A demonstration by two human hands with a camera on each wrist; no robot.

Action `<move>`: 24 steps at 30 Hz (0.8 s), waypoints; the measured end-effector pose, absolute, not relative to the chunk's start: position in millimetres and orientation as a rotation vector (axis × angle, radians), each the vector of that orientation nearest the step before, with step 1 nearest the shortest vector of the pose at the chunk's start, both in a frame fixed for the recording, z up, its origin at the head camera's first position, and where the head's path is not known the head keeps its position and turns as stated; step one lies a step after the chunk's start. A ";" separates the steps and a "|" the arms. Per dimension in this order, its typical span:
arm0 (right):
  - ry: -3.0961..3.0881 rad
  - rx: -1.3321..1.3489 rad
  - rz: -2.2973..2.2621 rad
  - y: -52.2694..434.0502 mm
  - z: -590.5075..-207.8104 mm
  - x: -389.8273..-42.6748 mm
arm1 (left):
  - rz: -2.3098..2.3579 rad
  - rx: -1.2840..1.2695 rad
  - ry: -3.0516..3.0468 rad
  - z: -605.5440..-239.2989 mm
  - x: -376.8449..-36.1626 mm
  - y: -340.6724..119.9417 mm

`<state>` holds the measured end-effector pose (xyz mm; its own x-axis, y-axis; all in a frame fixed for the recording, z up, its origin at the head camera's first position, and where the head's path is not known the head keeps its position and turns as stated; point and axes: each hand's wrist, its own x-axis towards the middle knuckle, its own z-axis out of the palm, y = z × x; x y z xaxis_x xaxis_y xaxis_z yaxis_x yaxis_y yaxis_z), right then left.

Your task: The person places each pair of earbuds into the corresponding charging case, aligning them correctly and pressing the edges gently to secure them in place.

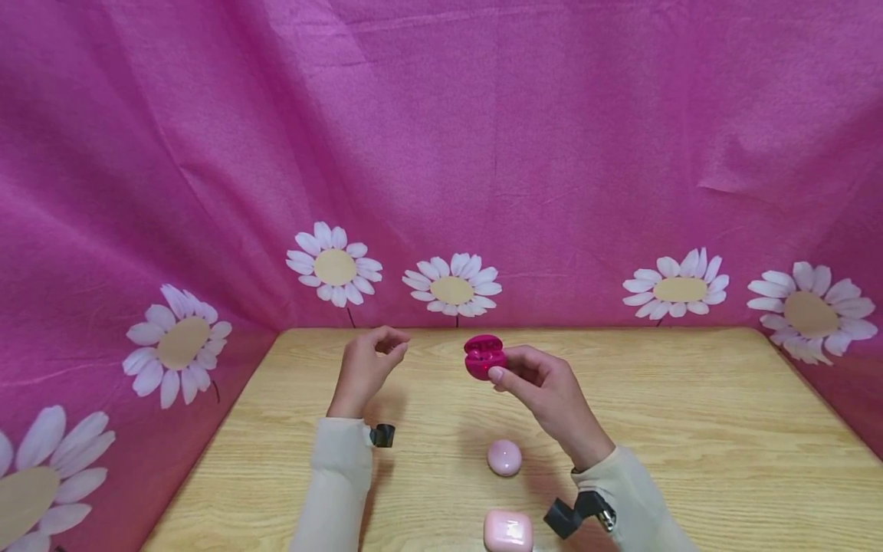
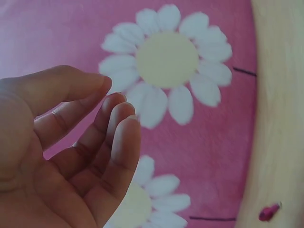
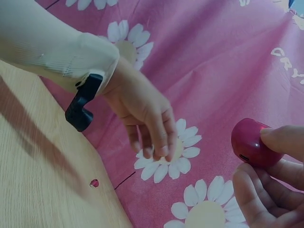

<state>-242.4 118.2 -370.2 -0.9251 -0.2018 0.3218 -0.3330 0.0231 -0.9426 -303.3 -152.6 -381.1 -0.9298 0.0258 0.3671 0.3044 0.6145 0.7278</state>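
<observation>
**Open case held high, one earbud loose**

Nearest, a pale pink square case and round pink case lie on the table. Beyond, the right hand grips an open magenta earbud case by its fingertips; it could slip. Far left, the left hand hangs relaxed, holding nothing, while a tiny magenta earbud near the table edge might roll off.

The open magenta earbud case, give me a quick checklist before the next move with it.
1. Grip: the right hand holds the glossy magenta earbud case between thumb and fingers, off the wooden table. Ok.
2. Lid: open in the head view. Ok.
3. Earbuds seated inside: cannot tell.
4. Left hand: fingers loosely curled, holding nothing that shows. Ok.
5. Small magenta piece lies loose on the table near the edge. Not ok.
6. Round pale pink case and square pale pink case lie apart, nearer the person. Ok.
</observation>
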 end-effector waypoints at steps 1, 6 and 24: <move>-2.174 0.573 2.052 118.2 -370.3 -242.5 | -1.224 -0.247 -2.529 -383.2 -304.7 -155.5; -2.172 0.585 2.054 118.1 -370.6 -242.3 | -1.249 -0.160 -2.564 -394.5 -310.1 -167.3; -2.179 0.575 2.060 118.5 -370.9 -242.7 | -1.186 0.087 -2.736 -433.1 -322.7 -184.6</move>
